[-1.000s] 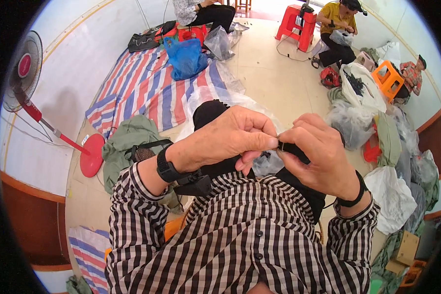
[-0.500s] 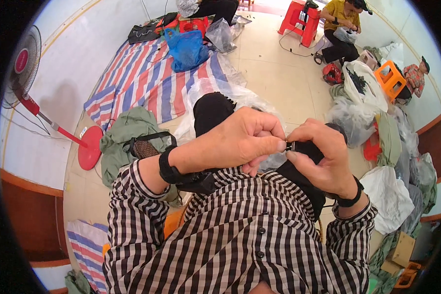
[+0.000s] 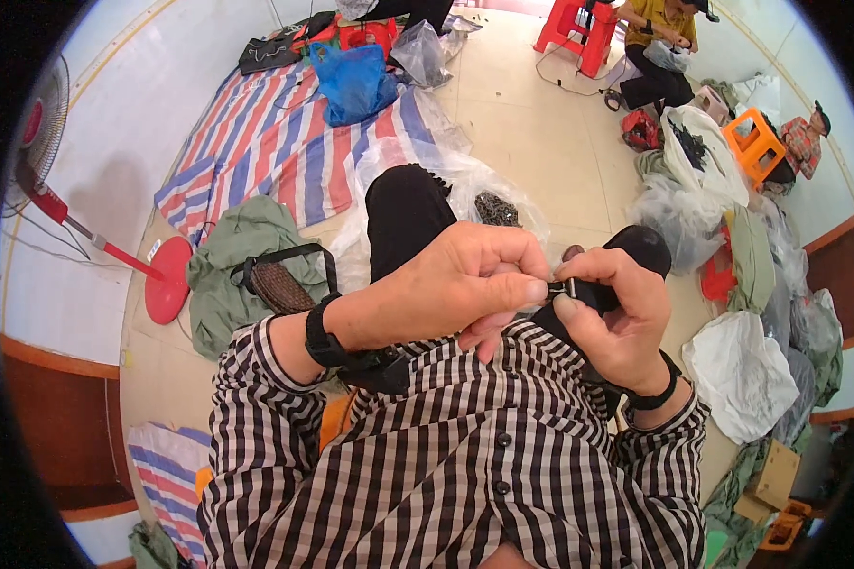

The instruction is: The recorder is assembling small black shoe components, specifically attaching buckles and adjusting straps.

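Note:
Above my lap, my two hands meet at a small black piece with a shiny metallic part (image 3: 562, 288). My left hand (image 3: 474, 275) pinches its left side between thumb and forefinger, the other fingers curled below. On the opposite side, the thumb and forefinger of my right hand (image 3: 621, 308) grip the same piece. Its exact kind is too small to make out, and the fingertips cover part of it. Just beyond my hands, a clear plastic bag (image 3: 356, 242) lies on the floor with a heap of small dark parts (image 3: 495, 210) in it.
A red fan (image 3: 168, 280) stands at left beside green cloth (image 3: 247, 223) and a striped sheet (image 3: 285, 152). A blue bag (image 3: 351, 85) lies on the sheet. Bags and an orange stool (image 3: 755, 147) line the right side. Other people sit farther off, one by a red stool (image 3: 579, 38).
The view has shifted slightly, and the heap of dark parts beyond my hands shows more. More of the small piece is visible between my fingertips; both hands keep their pinch.

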The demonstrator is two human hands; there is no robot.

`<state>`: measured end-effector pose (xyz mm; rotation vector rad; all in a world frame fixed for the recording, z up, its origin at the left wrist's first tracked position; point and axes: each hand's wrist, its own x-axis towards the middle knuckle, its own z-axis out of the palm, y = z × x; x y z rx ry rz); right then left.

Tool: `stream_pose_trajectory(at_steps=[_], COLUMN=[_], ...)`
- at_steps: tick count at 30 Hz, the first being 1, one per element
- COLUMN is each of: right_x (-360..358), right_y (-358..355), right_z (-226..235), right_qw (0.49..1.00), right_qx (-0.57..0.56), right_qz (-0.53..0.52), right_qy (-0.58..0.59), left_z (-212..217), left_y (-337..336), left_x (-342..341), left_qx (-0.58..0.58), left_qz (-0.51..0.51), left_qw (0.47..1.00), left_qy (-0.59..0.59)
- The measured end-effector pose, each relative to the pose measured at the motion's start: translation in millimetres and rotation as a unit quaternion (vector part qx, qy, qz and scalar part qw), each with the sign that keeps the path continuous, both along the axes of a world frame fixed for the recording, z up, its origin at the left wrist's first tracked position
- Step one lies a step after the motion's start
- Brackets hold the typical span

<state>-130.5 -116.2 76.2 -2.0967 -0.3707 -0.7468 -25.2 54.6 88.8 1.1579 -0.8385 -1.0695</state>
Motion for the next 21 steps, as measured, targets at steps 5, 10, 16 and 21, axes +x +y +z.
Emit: stream_pose_trajectory(at_steps=[5, 10, 16, 21], right_x=[-4, 1, -3, -6], right_y=[-4, -8, -15, -12], right_z=[-1, -1, -2, -5], right_qw=[0.998, 0.991, 0.993, 0.995], right_qx=[0.019, -0.117, -0.06, -0.042], right_qz=[0.032, 0.066, 0.089, 0.08], right_qy=[0.045, -0.028, 0.041, 0.03], left_z=[-9, -12, -8, -10], left_y=[2, 4, 1, 1], left_x=[-1, 1, -1, 1], left_qx=[-0.009, 0.019, 0.025, 0.019], left_qz=[-0.033, -0.037, -0.037, -0.053], left_qw=[0.997, 0.997, 0.998, 0.998], left_qy=[0.076, 0.064, 0.035, -0.003])
